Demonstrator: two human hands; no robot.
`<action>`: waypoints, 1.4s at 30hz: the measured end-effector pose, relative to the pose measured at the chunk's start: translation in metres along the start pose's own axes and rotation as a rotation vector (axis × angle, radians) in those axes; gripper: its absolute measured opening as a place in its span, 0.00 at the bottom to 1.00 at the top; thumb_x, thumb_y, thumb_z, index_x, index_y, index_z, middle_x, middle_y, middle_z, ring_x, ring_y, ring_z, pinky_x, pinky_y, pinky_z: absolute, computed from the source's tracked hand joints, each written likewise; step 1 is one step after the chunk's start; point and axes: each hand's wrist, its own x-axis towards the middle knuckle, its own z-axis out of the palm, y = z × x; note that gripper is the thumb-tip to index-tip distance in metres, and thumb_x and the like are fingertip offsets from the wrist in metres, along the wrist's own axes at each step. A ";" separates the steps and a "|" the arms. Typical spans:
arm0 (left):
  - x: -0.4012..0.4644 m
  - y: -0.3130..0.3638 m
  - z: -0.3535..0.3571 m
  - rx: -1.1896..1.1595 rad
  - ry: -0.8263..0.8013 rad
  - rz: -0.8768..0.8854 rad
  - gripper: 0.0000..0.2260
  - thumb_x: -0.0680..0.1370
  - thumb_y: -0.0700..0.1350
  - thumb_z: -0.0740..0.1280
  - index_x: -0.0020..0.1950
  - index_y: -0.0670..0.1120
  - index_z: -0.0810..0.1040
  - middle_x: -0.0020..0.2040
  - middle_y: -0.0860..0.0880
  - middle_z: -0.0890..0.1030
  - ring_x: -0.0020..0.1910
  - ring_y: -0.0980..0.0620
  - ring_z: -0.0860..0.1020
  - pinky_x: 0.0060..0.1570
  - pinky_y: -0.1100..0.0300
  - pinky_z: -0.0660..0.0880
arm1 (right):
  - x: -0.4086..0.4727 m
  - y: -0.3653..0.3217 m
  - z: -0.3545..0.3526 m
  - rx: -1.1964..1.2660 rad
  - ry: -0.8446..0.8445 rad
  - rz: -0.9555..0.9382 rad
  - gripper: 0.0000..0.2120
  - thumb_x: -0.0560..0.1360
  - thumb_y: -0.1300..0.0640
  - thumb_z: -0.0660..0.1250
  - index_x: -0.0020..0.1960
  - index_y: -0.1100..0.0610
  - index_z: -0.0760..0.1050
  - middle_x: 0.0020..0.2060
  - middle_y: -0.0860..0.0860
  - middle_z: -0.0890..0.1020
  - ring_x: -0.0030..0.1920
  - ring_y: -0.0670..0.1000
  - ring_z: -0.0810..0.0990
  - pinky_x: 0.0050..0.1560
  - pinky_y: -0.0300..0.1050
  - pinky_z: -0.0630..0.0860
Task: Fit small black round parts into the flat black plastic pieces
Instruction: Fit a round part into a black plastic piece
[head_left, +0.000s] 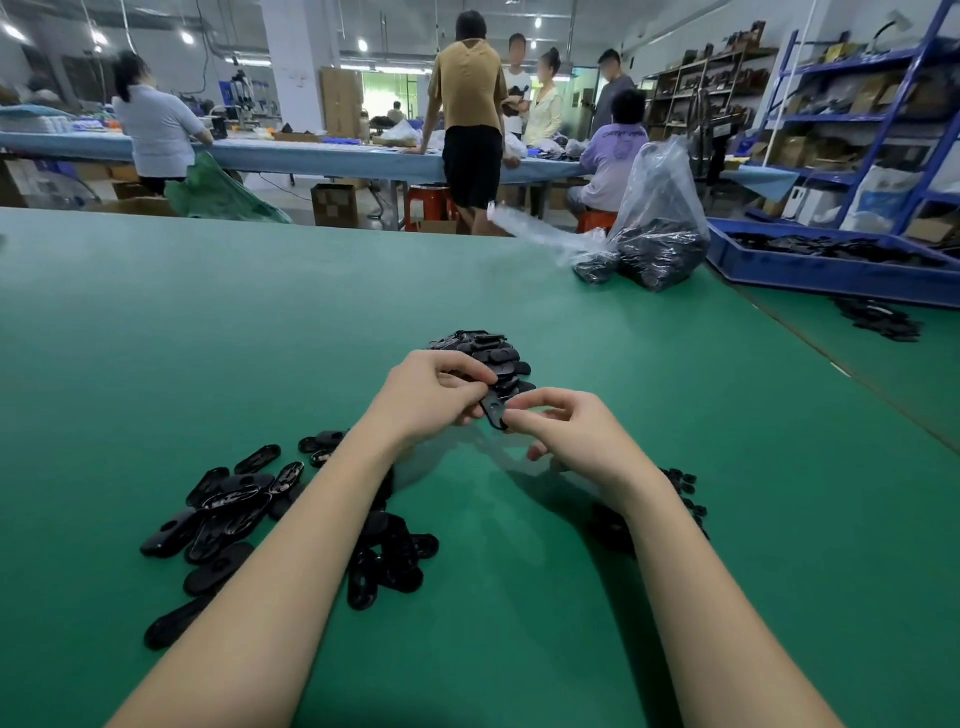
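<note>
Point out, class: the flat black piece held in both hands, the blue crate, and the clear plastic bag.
flat black piece (492, 411), head view, middle of its face between the hands
blue crate (810, 270), head view, front wall
clear plastic bag (657, 208), head view, upper side

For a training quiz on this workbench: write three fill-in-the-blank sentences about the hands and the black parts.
1. Both hands grip one flat black plastic piece above the ___ table mat.
2. The left hand and right hand each hold it with curled ___.
3. The clear plastic bag of black parts lies on the far ___ of the mat.

Missing words: green; fingers; right
</note>
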 end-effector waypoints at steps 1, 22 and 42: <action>-0.001 0.002 0.003 -0.091 -0.035 -0.020 0.07 0.78 0.37 0.69 0.48 0.46 0.85 0.35 0.47 0.84 0.35 0.52 0.80 0.44 0.61 0.80 | -0.001 -0.002 -0.002 0.033 -0.021 0.010 0.06 0.74 0.53 0.75 0.51 0.51 0.82 0.45 0.51 0.88 0.28 0.43 0.77 0.28 0.33 0.68; -0.006 -0.002 0.024 -0.265 -0.200 -0.070 0.09 0.74 0.29 0.71 0.49 0.41 0.82 0.45 0.41 0.84 0.38 0.50 0.82 0.44 0.62 0.82 | -0.010 -0.003 -0.074 -0.835 -0.122 0.246 0.06 0.63 0.48 0.79 0.36 0.38 0.85 0.43 0.42 0.86 0.49 0.47 0.84 0.56 0.48 0.81; -0.007 0.003 0.024 -0.360 -0.234 -0.054 0.10 0.74 0.29 0.71 0.50 0.42 0.83 0.42 0.44 0.84 0.38 0.50 0.82 0.45 0.62 0.81 | -0.003 -0.009 -0.047 -0.074 0.029 0.034 0.05 0.69 0.55 0.81 0.36 0.49 0.85 0.29 0.46 0.77 0.23 0.42 0.65 0.22 0.30 0.61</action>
